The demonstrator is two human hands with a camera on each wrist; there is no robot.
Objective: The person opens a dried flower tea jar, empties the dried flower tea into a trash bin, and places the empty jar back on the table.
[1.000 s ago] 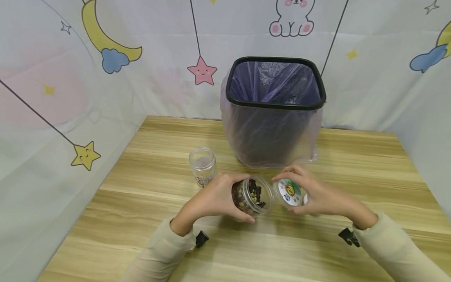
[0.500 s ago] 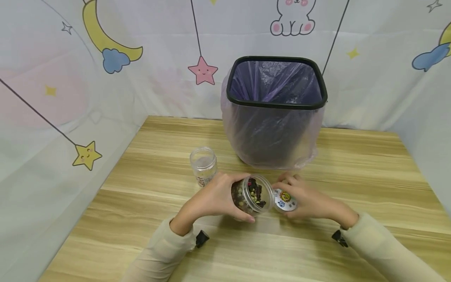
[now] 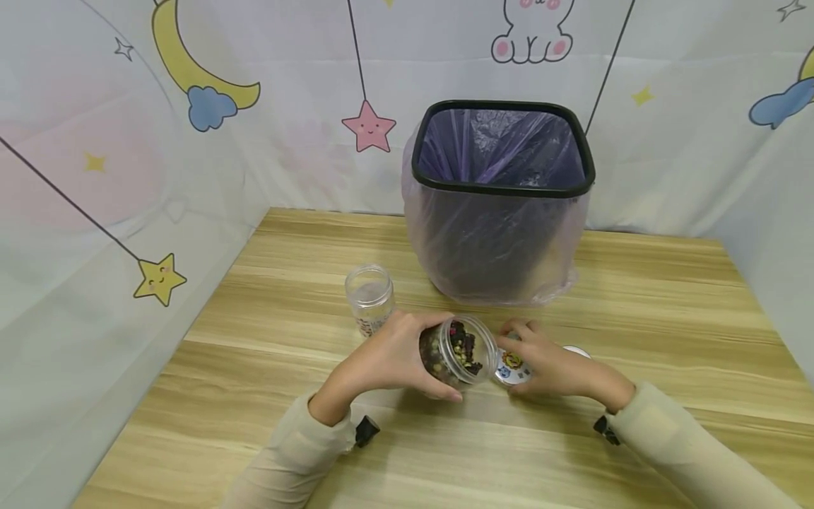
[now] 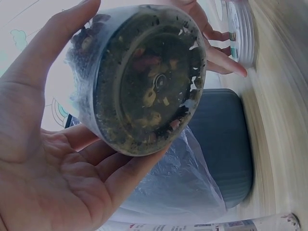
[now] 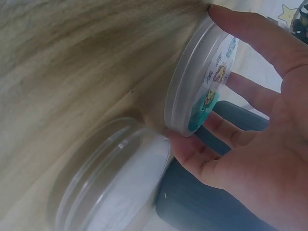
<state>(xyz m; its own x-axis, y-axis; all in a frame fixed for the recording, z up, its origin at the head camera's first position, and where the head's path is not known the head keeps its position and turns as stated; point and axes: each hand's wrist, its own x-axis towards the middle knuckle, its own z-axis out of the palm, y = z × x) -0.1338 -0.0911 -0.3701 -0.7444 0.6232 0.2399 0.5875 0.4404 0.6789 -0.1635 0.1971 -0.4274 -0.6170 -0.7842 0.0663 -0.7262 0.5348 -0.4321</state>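
Note:
My left hand (image 3: 394, 357) grips a clear plastic jar (image 3: 439, 353), tilted with its open mouth toward the right. Dark dried pieces with yellow and red bits lie inside; the left wrist view shows them through the jar's base (image 4: 159, 82). Just right of the mouth, a round clear-rimmed lid (image 5: 199, 82) with a cartoon label is low at the tabletop. My right hand (image 3: 543, 360) holds this lid, thumb at one side of the rim and fingertips at the other. A second, white-topped lid (image 3: 577, 350) lies beyond the right wrist, partly hidden.
A clear jar (image 3: 370, 297) with printing on its side stands behind my left hand. At the back of the wooden table (image 3: 655, 304) is a dark bin (image 3: 496, 240) lined with a purple bag. Printed cloth (image 3: 305, 85) hangs behind and at the sides.
My right hand has brought the lid down and left, close to the jar's mouth, uncovering the second lid. My left hand and its jar have hardly moved.

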